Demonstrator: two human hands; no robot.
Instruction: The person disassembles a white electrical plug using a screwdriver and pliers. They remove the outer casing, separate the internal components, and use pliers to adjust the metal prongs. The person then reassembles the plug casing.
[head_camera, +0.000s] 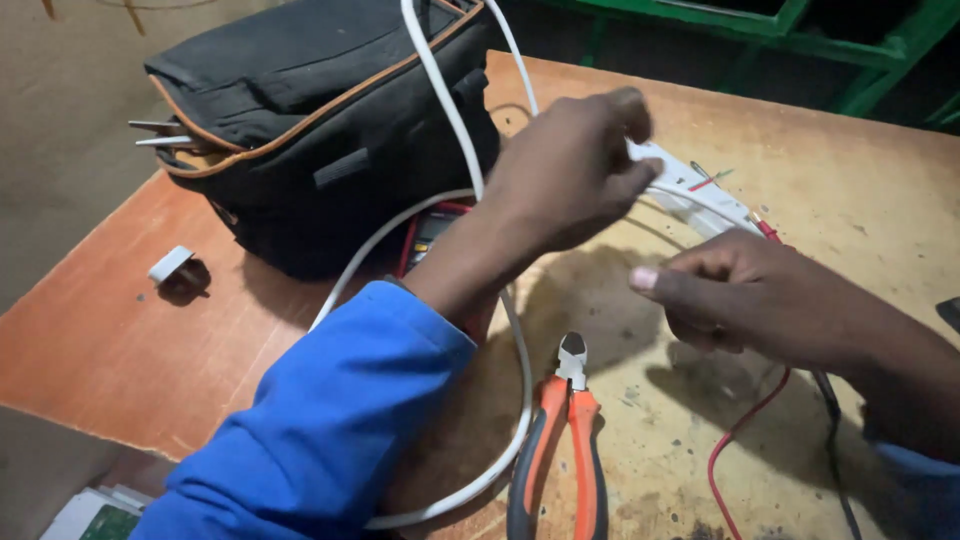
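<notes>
My left hand (570, 170) reaches across the wooden table (880, 190) and grips a white plastic block (690, 190) with thin white wires on it. My right hand (750, 295) is closed just below that block, seemingly pinching the wires near a red probe tip (766, 228). A thick white cable (450, 110) runs from the top of the picture, loops under my left forearm and curls toward the table's front. A meter with a red case (430, 230) is partly hidden under my left arm.
A black tool bag (320, 120) with orange trim stands at the back left, metal tool tips poking from its side. Orange-handled cutters (565, 440) lie near the front. A small white part (170, 264) sits at the left. Red (740, 430) and black leads trail right. Green frame behind.
</notes>
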